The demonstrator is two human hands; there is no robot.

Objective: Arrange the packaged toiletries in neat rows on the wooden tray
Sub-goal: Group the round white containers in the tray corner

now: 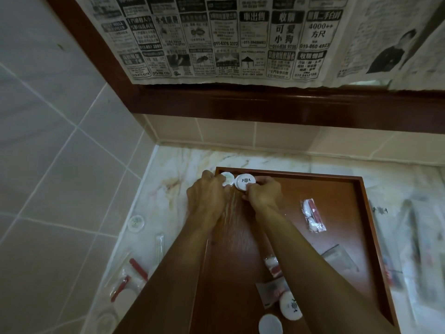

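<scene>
We look down at a wooden tray [349,186] sitting on a marble counter [173,165] in a tiled corner, with newspaper [228,37] hanging over the dark wooden frame above. Both of our arms reach forward to the tray's far left corner. Our left hand [208,196] has its fingers curled around a round white packet with a pale print [227,178], which sits right in that corner. Our right hand [263,192] pinches the near edge of a second round white packet with a dark crest [244,182], touching or just beside the first one, so the two make the start of a row along the far rim.

Elsewhere on the tray lie a clear sachet with red and white contents [313,215] toward the right, another red and white sachet [273,266] partly hidden by our right forearm, a clear flat packet [339,257], and two more round white packets [290,308] [270,324] at the near edge.

On the counter left of the tray we see a round packet [136,222], a slim clear sleeve [159,244], and red and white sachets [127,280]. More blurred packets [409,237] lie to the tray's right
</scene>
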